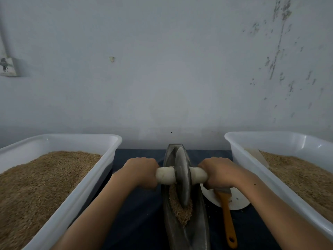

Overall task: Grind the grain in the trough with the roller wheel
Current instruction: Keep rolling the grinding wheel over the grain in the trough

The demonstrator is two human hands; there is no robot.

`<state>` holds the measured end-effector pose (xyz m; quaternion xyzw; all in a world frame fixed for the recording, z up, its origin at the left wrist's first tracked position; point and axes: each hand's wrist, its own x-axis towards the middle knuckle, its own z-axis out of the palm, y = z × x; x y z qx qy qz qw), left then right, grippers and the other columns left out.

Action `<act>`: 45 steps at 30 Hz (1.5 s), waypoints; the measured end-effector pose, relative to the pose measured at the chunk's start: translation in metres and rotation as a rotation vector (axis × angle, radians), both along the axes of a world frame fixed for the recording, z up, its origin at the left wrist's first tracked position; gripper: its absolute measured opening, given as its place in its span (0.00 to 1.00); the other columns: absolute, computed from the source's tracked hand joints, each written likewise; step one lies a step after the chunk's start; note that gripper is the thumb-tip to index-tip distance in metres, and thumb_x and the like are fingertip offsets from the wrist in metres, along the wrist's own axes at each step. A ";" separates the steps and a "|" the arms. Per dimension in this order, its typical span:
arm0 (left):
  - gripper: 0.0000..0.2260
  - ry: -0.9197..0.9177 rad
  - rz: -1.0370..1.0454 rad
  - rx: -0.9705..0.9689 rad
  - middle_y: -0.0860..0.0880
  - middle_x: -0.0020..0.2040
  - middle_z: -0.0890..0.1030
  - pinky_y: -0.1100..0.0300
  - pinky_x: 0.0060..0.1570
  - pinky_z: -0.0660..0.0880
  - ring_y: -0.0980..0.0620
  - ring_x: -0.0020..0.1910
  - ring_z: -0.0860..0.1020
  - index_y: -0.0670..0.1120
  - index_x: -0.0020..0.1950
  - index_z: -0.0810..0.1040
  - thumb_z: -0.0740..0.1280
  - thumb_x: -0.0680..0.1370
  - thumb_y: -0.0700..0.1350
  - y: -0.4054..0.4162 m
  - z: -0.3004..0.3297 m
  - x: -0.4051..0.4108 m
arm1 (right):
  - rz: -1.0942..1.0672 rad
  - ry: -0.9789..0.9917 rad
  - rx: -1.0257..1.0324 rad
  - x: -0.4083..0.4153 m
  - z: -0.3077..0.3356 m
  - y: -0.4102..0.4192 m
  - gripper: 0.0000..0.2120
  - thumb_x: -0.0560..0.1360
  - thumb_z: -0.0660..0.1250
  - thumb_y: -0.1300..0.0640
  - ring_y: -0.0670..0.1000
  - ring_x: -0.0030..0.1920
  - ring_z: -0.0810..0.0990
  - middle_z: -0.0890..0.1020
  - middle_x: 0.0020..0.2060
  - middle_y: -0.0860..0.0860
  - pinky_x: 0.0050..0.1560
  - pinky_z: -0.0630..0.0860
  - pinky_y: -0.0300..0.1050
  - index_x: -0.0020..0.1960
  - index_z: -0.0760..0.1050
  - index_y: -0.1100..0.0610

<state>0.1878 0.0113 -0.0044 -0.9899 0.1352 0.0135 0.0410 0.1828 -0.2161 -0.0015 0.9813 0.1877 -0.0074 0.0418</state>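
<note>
A narrow dark metal trough (170,221) runs away from me down the middle of the table. The grey roller wheel (182,175) stands on edge in it, with a pale axle handle (165,175) sticking out on each side. My left hand (140,173) grips the left handle end. My right hand (217,172) grips the right end. A heap of brown grain (181,212) lies in the trough just in front of the wheel's near edge.
A white tub (79,184) full of grain stands at the left, another white tub (252,170) with grain at the right. A white plate (237,199) with an orange-handled brush (227,217) lies right of the trough. A dark blue cloth (142,210) covers the table; a grey wall rises behind.
</note>
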 end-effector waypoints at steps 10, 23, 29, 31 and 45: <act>0.09 -0.371 -0.002 -0.062 0.52 0.49 0.80 0.58 0.40 0.66 0.50 0.47 0.78 0.54 0.53 0.74 0.65 0.74 0.51 0.000 -0.016 0.005 | -0.044 -0.425 0.038 0.001 -0.014 0.010 0.05 0.76 0.62 0.54 0.53 0.47 0.78 0.80 0.47 0.49 0.40 0.63 0.45 0.51 0.69 0.48; 0.16 -0.087 0.008 0.007 0.52 0.45 0.77 0.57 0.41 0.69 0.51 0.42 0.74 0.50 0.57 0.76 0.71 0.70 0.50 -0.002 -0.003 0.001 | -0.005 -0.075 -0.006 -0.001 0.000 0.002 0.08 0.71 0.68 0.55 0.47 0.40 0.76 0.77 0.39 0.45 0.33 0.65 0.40 0.49 0.74 0.48; 0.11 -0.377 -0.001 -0.026 0.51 0.51 0.79 0.58 0.42 0.65 0.50 0.49 0.77 0.53 0.56 0.74 0.66 0.74 0.51 -0.003 -0.014 0.003 | -0.076 -0.340 0.030 -0.001 -0.011 0.012 0.10 0.76 0.64 0.55 0.52 0.50 0.79 0.80 0.50 0.49 0.43 0.64 0.43 0.56 0.73 0.48; 0.11 -0.384 -0.014 -0.034 0.51 0.51 0.79 0.58 0.42 0.65 0.51 0.49 0.77 0.53 0.56 0.74 0.66 0.74 0.51 -0.002 -0.014 0.003 | -0.071 -0.344 0.048 -0.002 -0.012 0.011 0.10 0.77 0.64 0.55 0.52 0.50 0.78 0.80 0.50 0.48 0.44 0.65 0.43 0.57 0.72 0.48; 0.15 -0.129 0.020 0.008 0.52 0.45 0.77 0.58 0.41 0.68 0.52 0.42 0.74 0.50 0.57 0.75 0.69 0.72 0.50 -0.004 -0.004 -0.001 | -0.015 -0.152 0.012 0.001 -0.006 0.003 0.09 0.72 0.67 0.55 0.49 0.44 0.79 0.81 0.44 0.48 0.39 0.70 0.42 0.52 0.75 0.48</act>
